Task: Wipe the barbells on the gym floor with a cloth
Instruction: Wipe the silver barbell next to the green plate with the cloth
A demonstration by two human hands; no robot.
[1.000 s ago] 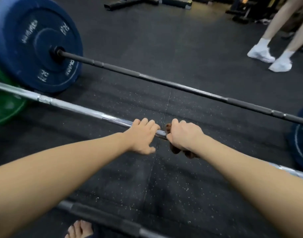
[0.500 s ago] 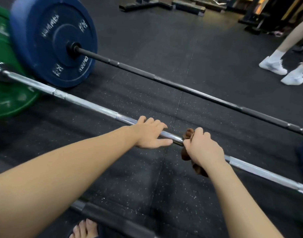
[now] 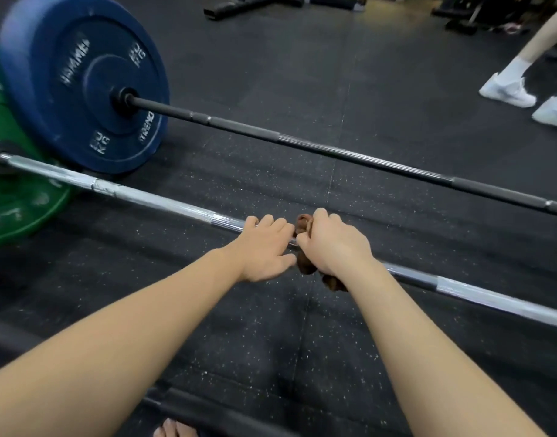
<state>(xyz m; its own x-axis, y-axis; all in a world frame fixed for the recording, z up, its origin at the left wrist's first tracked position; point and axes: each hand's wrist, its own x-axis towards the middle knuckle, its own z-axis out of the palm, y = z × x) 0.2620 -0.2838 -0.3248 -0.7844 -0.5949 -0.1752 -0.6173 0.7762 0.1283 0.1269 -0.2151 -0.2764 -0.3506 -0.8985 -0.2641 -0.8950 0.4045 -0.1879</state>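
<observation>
Gripping a brown cloth [image 3: 304, 266] in the right hand [image 3: 334, 244], fingers [image 3: 321, 216] curled tight over the silver barbell [image 3: 163, 205] so as to wrap the cloth around the shaft, loose ends dangling toward 6 o'clock under the wrist. Steadying the same shaft with the left hand [image 3: 264, 247], just at 9 o'clock of the right: fingers [image 3: 272, 223] hooked over the top, thumb stretched along the near side toward the cloth.

Drawn back in since half a second ago. Parted then from the left hand by a bare stretch of shaft toward 3 o'clock; now touching it or nearly so, much as a full second ago. Reads as one out-and-back stroke, so probably scrubbing a short patch near the middle, not sweeping the whole length.

Lying across the gym floor [image 3: 270, 342] from the green plate [image 3: 15, 209] at 9 o'clock down toward 4 o'clock. Beyond it, toward 12 o'clock, roughly parallel: the black barbell [image 3: 334, 149] with its blue plate [image 3: 81, 83], touched by neither hand. At 6 o'clock, a third bar [image 3: 192, 405] and bare toes [image 3: 173, 430] at the lower edge. At 2 o'clock, well apart, another person's white shoes [image 3: 507, 91].

Plenty left to do, by the look of it: long stretches of the silver shaft either side of the hands, and probably the other bars too.
</observation>
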